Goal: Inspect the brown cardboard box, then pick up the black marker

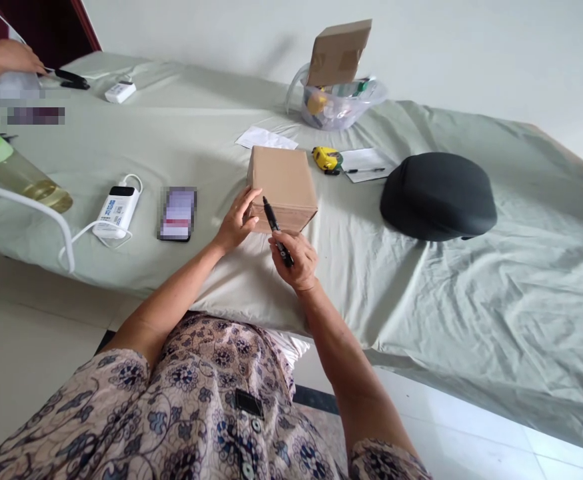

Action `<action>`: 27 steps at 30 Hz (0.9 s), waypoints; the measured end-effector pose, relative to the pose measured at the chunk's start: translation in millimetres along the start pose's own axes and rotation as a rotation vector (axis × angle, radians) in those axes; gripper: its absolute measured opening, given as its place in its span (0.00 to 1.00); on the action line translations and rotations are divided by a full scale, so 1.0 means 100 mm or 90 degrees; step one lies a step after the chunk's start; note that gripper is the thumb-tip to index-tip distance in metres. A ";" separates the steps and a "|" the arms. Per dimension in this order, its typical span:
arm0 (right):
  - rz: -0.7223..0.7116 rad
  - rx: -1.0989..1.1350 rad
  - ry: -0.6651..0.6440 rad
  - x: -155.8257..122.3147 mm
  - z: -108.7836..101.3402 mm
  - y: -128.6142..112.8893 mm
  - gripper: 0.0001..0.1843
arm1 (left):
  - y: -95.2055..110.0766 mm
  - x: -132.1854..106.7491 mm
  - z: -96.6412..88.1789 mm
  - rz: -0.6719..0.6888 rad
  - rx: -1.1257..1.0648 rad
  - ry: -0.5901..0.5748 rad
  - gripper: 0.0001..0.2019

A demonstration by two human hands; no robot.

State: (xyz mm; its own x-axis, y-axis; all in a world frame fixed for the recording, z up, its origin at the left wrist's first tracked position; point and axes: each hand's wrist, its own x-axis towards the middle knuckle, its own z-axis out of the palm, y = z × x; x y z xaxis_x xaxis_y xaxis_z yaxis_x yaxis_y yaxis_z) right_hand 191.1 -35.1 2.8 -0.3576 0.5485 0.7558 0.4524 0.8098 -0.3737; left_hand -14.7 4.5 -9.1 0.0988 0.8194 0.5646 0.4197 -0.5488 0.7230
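Observation:
A small brown cardboard box (284, 175) sits near the table's front edge. My left hand (238, 220) holds it at its near left corner, the fingers along the side and the thumb against the front. A black marker pen (273, 217) is gripped in my right hand (295, 257), just in front of the box. It slants up and to the left, its far end over the box's front edge. Whether that end is capped I cannot tell. Just beyond the box lie a yellow tape measure (326, 159) and a white paper (266, 138).
Right of the box lies a black cap (439, 197); a pen (365, 171) rests on another paper (364, 160). Behind stands a clear plastic basket (334, 113) with a carton (339, 52). Leftward are a phone (177, 213), power bank (116, 212), bottle (26, 175) and another person's hand (14, 59).

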 end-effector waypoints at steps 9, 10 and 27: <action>-0.108 -0.097 0.031 -0.02 0.01 0.02 0.15 | 0.03 0.00 0.00 0.011 0.001 0.007 0.29; -0.109 -0.120 0.033 -0.01 0.01 0.01 0.15 | 0.04 0.00 0.00 0.011 0.005 0.003 0.29; -0.168 -0.028 -0.044 0.12 0.09 -0.09 0.12 | 0.10 0.03 -0.11 -0.105 -0.261 -0.021 0.41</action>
